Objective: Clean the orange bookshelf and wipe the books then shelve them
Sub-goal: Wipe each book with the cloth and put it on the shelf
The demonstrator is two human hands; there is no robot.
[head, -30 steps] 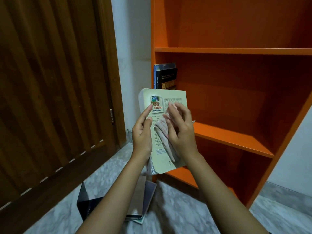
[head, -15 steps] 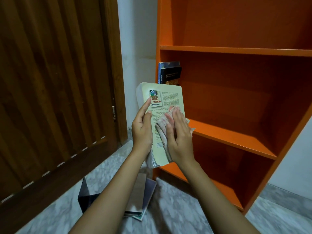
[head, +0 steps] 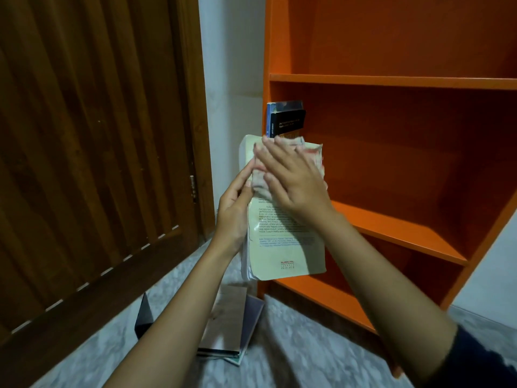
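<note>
Partway, I judge: a stack of books [head: 229, 326] waits on the floor, lower centre; the left hand [head: 233, 217] grips the cream book [head: 285, 247] by its left edge, mid-frame; the right hand [head: 293, 180], fingers straight, presses a cloth [head: 260, 189] on its cover; two books [head: 285, 120] stand shelved in the bookshelf [head: 391, 79].

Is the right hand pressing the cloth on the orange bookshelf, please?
No, the right hand presses the cloth on the pale book the left hand holds.

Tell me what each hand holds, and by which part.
The left hand grips the pale book by its left long edge. The right hand presses the cloth flat against the cover's upper part.
</note>
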